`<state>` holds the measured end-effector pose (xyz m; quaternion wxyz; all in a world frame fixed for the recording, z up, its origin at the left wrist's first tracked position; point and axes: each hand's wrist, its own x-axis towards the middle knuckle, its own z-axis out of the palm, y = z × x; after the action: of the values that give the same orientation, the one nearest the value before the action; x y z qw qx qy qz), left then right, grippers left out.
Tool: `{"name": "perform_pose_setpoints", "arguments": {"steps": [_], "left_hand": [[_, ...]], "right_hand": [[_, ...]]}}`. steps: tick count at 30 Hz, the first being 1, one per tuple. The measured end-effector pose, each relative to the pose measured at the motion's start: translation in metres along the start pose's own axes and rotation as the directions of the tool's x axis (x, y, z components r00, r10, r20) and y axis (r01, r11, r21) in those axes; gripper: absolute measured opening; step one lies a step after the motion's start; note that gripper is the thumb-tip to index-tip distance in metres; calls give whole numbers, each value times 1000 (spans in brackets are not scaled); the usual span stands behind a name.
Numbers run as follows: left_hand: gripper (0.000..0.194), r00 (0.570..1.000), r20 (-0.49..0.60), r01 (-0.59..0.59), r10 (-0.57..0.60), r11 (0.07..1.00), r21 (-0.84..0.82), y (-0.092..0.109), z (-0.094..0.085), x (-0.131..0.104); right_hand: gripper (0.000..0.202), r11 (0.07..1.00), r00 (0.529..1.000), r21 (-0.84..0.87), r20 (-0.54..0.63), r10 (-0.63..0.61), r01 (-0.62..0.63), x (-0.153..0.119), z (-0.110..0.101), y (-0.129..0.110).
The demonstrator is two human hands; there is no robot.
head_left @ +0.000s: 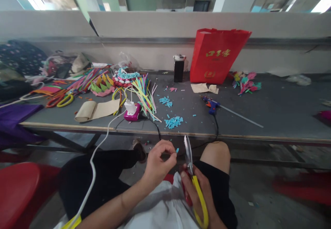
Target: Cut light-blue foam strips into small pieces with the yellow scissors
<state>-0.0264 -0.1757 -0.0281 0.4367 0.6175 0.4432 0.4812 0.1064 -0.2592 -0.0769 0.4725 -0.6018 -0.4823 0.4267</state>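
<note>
My left hand (161, 158) pinches a small blue piece (177, 150) between thumb and forefinger, above my lap. Just to its right, my right hand (200, 189) is wrapped round scissors (198, 187) with yellow and red handles, their blades pointing up toward the table edge. The blades are close to the blue piece but apart from it. On the dark table (240, 101), a pile of cut blue pieces (174, 122) lies near the front edge, and a smaller blue pile (166, 101) lies behind it.
A blue glue gun (212, 107) with a long clear stick lies right of the piles. Left are a pink power adapter (132, 113), a paper roll (86, 111) and colourful stems (146, 93). Behind stand a red bag (218, 58) and black bottle (178, 70). A white cable hangs at left.
</note>
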Motion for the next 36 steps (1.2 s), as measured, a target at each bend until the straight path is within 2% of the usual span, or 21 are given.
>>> {"name": "perform_pose_setpoints", "arguments": {"steps": [3,7,9,12,14,16,17,19,21,22,23,25,27,31,34,36], "left_hand": [[12,965,111,-262,239,920,290,-4,-6,-4],[14,848,282,-530,450,689,494,-7,-9,-9],[13,793,360,-608,492,589,532,-6,-8,-12],[9,734,452,-677,507,491,548,-6,-7,-17],[9,712,491,-701,501,465,541,-7,-6,-21],[10,717,499,-697,487,494,519,-7,-4,-23],[10,739,482,-674,472,539,505,-7,-4,-24],[11,829,406,-547,385,710,444,-4,-3,-23],[11,928,335,-271,163,913,306,-1,-5,-20],[11,945,327,-82,8,974,211,0,-6,-18],[12,927,345,114,-147,987,115,1,-8,-15],[16,828,414,434,-379,900,-45,1,-11,-11],[19,732,476,613,-488,777,-146,0,-13,-9],[18,629,542,747,-557,627,-222,-5,-15,-9],[15,579,583,793,-571,560,-239,-9,-16,-10],[14,564,597,807,-570,535,-252,-10,-15,-12]], "right_hand": [[32,985,994,136,14,105,-106,1,1,-8],[32,988,996,136,-23,83,-79,5,2,-13],[31,994,998,96,-42,55,-51,7,2,-13],[29,998,998,57,-58,8,-5,9,3,-12],[28,999,998,50,-59,-15,18,8,3,-10],[28,998,999,55,-47,-14,17,7,2,-8],[28,998,999,64,-37,-6,8,7,1,-7],[29,996,1000,83,-18,13,-12,6,-1,-8],[31,995,1000,95,-15,20,-19,7,-3,-12],[32,996,1000,91,-23,14,-12,8,-5,-15],[32,997,999,81,-32,5,-3,9,-6,-18],[33,998,999,57,-35,-17,19,11,-8,-24],[34,999,999,33,-14,-42,42,12,-9,-28],[32,997,996,7,48,-72,71,12,-9,-25],[28,997,993,-8,87,-82,83,12,-9,-22],[26,994,990,-40,100,-98,102,13,-9,-22]]}}
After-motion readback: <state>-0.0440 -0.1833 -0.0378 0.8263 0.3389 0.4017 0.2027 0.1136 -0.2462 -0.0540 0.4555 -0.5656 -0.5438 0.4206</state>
